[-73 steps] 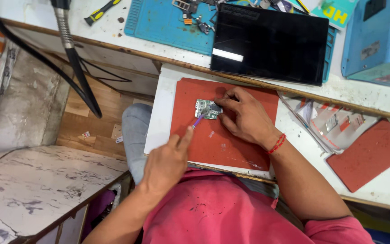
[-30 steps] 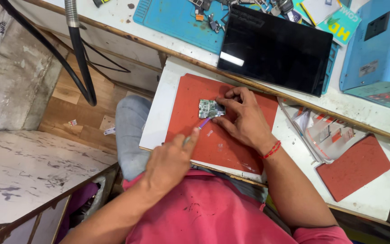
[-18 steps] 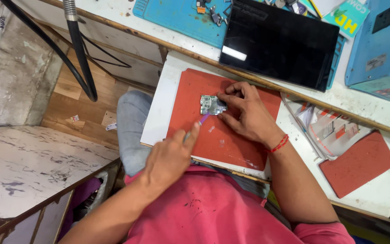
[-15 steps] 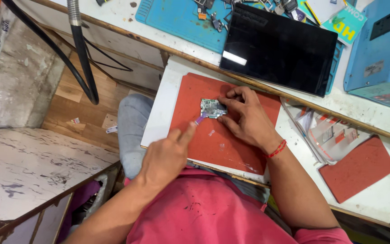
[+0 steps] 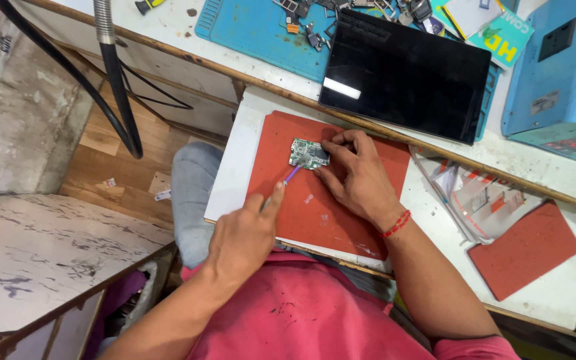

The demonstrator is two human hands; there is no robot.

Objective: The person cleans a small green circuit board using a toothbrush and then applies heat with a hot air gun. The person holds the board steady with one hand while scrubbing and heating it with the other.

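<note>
A small green circuit board (image 5: 308, 153) lies on a red work mat (image 5: 288, 213) on a white board across my lap. My right hand (image 5: 358, 177) rests on the mat with its fingertips pinching the right edge of the circuit board and holding it down. My left hand (image 5: 245, 237) grips a thin tool with a purple tip (image 5: 290, 175). The tip touches the lower left corner of the board. A red thread is tied around my right wrist.
A black tablet (image 5: 405, 73) lies face up just beyond the mat. Behind it is a blue mat (image 5: 255, 33) with small parts, at right a blue box-shaped machine (image 5: 555, 73), a second red mat (image 5: 521, 250) and plastic sleeves (image 5: 468, 197). A black hose (image 5: 118, 80) hangs at left.
Both hands stay on the circuit board and the tool. The tool tip shifts only slightly along the board's lower left corner; the view has swayed a little.
</note>
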